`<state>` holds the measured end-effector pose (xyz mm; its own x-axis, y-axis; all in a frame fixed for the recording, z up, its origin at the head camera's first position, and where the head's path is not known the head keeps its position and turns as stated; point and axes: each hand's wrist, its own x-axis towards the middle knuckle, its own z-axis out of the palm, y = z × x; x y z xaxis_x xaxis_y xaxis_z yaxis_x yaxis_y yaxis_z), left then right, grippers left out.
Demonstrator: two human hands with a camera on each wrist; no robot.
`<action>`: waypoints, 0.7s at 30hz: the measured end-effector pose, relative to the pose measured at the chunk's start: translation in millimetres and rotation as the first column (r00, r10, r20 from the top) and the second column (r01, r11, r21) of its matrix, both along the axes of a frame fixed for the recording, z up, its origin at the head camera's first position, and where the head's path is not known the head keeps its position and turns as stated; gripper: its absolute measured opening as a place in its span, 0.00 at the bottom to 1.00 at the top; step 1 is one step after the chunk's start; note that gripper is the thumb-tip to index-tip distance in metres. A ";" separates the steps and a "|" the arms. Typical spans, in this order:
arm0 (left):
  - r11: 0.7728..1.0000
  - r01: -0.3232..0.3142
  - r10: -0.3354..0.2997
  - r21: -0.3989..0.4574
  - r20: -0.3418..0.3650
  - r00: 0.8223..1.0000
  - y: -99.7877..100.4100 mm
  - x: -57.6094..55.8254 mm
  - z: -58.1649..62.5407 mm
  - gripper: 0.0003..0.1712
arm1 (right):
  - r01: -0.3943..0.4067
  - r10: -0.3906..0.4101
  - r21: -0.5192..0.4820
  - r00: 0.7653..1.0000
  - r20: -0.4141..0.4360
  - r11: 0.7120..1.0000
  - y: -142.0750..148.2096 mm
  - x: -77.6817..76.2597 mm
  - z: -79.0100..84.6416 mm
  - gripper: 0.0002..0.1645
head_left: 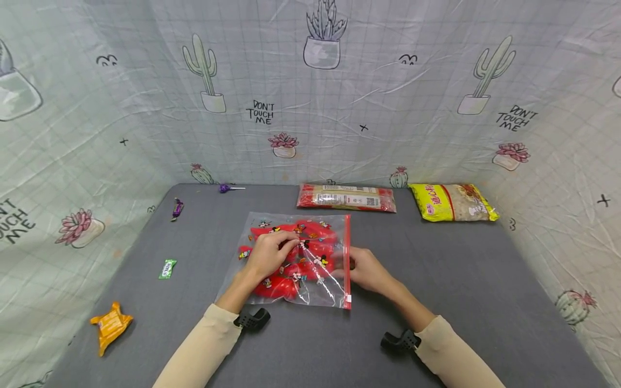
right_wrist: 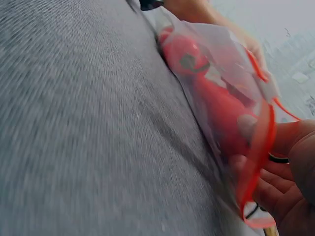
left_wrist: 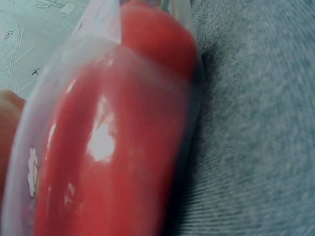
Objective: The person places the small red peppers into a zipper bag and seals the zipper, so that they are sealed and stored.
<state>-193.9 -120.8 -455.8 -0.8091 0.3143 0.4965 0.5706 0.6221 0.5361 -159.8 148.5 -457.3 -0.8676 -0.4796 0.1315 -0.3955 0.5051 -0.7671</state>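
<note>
A clear zip bag (head_left: pixel 320 293) with cartoon prints and a red edge strip lies in the middle of the table. Inside are several glossy red things (right_wrist: pixel 221 105), one long and rounded (left_wrist: pixel 123 162); their kind is hard to make out. My left hand (head_left: pixel 269 256) is over the bag, thumb and fingers pinching its upper film. At the red-edged mouth is my right hand (head_left: pixel 368 269). Its thumb and fingertips (right_wrist: pixel 248 125) reach inside, close to a red thing; the film blurs whether they hold it.
At the back lie a red-ended pack (head_left: pixel 346 198) and a yellow food bag (head_left: pixel 453 203). To the left are a purple lollipop (head_left: pixel 225 188), a purple-wrapped candy (head_left: pixel 177 209), a green-and-white candy (head_left: pixel 167 269) and an orange packet (head_left: pixel 111 326). A printed cloth (head_left: pixel 359 102) hangs around the table.
</note>
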 end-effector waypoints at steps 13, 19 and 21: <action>1.000 0.004 -0.004 0.016 -0.013 1.000 -0.6 0.2 1.3 0.07 | -0.048 0.047 0.012 0.997 0.063 0.999 2.9 -6.7 4.1 0.18; 1.000 0.003 -0.003 0.013 -0.012 1.000 -2.0 -1.1 -0.1 0.07 | 0.059 -0.059 -0.004 0.998 -0.006 0.998 21.1 -17.2 13.7 0.15; 1.000 0.004 -0.004 0.014 -0.012 1.000 -2.3 -1.3 -0.3 0.07 | 0.096 -0.096 -0.012 0.995 -0.011 0.995 27.6 -21.8 15.8 0.15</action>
<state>-195.2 -123.1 -456.2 -0.8015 0.3106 0.5109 0.5799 0.6121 0.5376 -181.6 176.1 -441.5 -0.9079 -0.3926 0.1466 -0.3543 0.5324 -0.7687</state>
